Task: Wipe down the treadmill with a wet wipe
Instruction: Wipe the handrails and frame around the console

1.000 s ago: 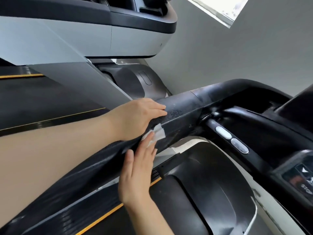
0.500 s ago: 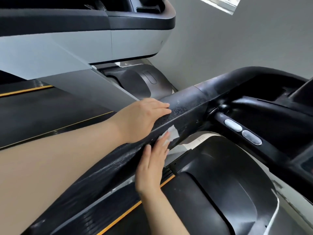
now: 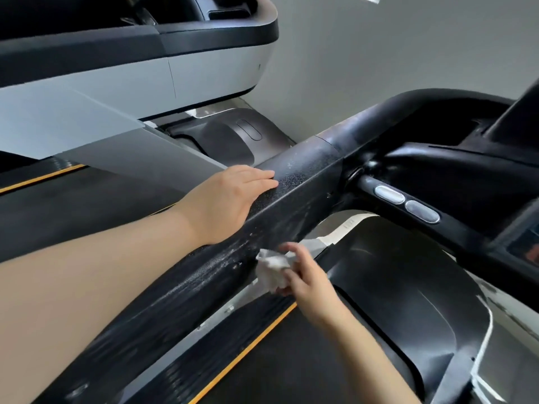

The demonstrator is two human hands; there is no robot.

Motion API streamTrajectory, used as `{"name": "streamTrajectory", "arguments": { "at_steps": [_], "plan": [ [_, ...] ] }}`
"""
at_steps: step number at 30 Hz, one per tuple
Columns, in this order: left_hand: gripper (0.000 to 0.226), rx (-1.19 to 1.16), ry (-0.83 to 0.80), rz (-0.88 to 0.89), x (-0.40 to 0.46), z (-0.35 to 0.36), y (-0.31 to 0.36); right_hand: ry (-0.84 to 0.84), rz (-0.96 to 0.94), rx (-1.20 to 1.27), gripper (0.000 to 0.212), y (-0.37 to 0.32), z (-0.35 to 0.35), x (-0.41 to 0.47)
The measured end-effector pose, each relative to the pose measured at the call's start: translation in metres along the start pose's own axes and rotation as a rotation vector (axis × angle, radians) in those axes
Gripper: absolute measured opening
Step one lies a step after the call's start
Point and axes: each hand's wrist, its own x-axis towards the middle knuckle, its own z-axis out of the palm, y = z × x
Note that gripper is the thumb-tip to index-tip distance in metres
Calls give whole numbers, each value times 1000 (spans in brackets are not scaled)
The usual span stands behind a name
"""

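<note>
The treadmill's black textured handrail point(image 3: 303, 185) runs diagonally from lower left to upper right, streaked with wet marks. My left hand point(image 3: 224, 202) lies flat on top of the rail, fingers together, holding nothing. My right hand point(image 3: 306, 275) is just below the rail's near side, fingers closed on a crumpled white wet wipe point(image 3: 272, 269). The wipe sits slightly off the rail's lower edge.
Two oval silver buttons point(image 3: 405, 202) sit on the inner bar to the right. The black motor cover point(image 3: 393, 301) and the belt's orange stripe point(image 3: 250, 348) lie below. A second treadmill point(image 3: 145, 74) in grey and black stands to the left, with a grey wall behind.
My right hand has come down off the rail's side, and the wipe, flat under the fingertips before, is now bunched in the fingers. The left hand stays on the rail.
</note>
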Motion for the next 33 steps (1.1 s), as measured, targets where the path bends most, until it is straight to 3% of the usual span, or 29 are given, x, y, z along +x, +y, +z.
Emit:
{"name": "streamTrajectory", "arguments": {
  "at_steps": [2,6,9,13,18,22,25,29,31,33],
  "plan": [
    [38,11,-8,-7,0,0,0,196,66,-22,29,0,-25,25],
    [38,12,-9,-12,0,1,0,733,49,197,29,1,-27,64],
    [37,7,-8,-16,0,3,-2,907,54,417,18,-11,-5,76],
    [43,-12,-33,-8,0,6,-5,792,2,329,40,-17,25,74],
    [44,-17,-30,6,2,4,-3,721,-103,215,45,-18,68,44],
    [44,-33,-33,6,1,4,-3,430,-191,102,69,-27,132,-10],
    [43,-42,-10,18,2,4,-3,517,-159,118,70,-15,102,28],
    [42,-33,3,31,3,4,-4,579,43,202,54,-16,19,92],
    [42,-43,-1,29,2,4,-3,581,43,282,61,-23,29,82],
    [43,-46,-7,22,2,3,-3,495,-88,194,69,-33,71,42]
  ]
}}
